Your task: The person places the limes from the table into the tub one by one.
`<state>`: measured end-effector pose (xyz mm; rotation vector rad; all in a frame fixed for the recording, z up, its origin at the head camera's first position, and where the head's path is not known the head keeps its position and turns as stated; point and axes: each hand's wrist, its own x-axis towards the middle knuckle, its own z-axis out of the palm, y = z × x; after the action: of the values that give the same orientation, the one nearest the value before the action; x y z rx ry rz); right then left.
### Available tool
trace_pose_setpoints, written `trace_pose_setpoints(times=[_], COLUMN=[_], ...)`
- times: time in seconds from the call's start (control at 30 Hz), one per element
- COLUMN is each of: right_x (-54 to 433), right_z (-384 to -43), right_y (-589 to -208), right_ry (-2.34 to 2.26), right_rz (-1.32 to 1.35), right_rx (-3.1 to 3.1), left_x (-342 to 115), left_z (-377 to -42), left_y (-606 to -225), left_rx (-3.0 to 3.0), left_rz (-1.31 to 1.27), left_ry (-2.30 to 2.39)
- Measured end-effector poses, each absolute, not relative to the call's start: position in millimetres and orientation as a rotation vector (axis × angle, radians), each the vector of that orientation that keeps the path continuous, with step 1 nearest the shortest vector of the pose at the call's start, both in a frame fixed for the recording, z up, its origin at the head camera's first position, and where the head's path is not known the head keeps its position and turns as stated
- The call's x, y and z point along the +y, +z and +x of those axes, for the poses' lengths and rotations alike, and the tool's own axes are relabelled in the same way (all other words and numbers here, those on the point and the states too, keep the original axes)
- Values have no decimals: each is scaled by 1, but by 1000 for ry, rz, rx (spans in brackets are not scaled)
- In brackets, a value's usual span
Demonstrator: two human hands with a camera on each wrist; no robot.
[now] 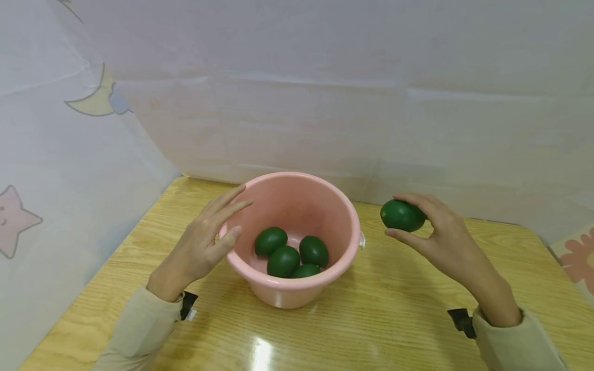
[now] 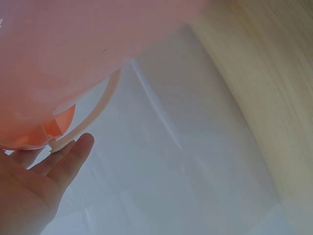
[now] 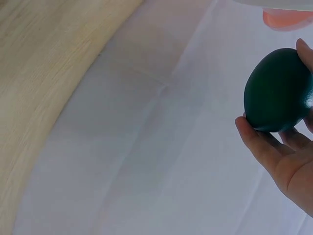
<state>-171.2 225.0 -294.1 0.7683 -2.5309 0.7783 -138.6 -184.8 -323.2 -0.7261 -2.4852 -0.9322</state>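
Note:
My right hand (image 1: 445, 237) holds a smooth, dark green avocado (image 1: 402, 215) between thumb and fingers, to the right of the pink bucket (image 1: 347, 257) and above the table. In the right wrist view the same avocado (image 3: 276, 90) lies across the fingertips. Inside the bucket several more green avocados (image 1: 283, 261) rest on the bottom, bunched toward the near side. At the bucket's left rim is my left hand (image 1: 201, 239), its fingers extended over the edge and the thumb apart. The left wrist view shows those fingers (image 2: 73, 159) beside the bucket's pale handle (image 2: 105, 98).
The bucket stands on a light wooden table (image 1: 380, 319). A pale cloth backdrop (image 1: 306, 103) hangs behind the table and along its left side, printed with a moon (image 1: 95, 100) and a star (image 1: 16, 221). On the bucket's right side sits a white handle mount (image 1: 362, 240).

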Motion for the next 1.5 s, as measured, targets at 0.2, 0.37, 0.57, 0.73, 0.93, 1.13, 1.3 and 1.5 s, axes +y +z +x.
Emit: trace_pose_setpoints(times=[0.2,0.37,0.57,0.73,0.93,1.13,1.3,1.5], right_x=[219,213,203,196,189,182,176,166], right_z=[-170,-168,-164,-164,-164,-166,-166,-166], right_y=[-288,-282,-274,-269,-264,-260,-257,-254], right_ry=[766,776,772,773,765,775,766,775], right_rz=[776,773,802,841,888,936,970,1015], right_rx=[-2500,-2489,-2450,-2415,-2391,-2386,-2384,-2374], left_x=[-184,-184,-184,-185,-185,-185,-185,-185], left_z=[-140,-140,-139,-139,-138,-138,-138,-139], left_y=[-323,-322,-322,-322,-323,-323,-323,-323], left_rx=[-2487,-2490,-2493,-2494,-2501,-2503,-2503,-2505], left_rz=[-727,-726,-724,-722,-717,-719,-719,-715], left_ry=[-925,-920,-924,-923,-919,-917,-922,-921])
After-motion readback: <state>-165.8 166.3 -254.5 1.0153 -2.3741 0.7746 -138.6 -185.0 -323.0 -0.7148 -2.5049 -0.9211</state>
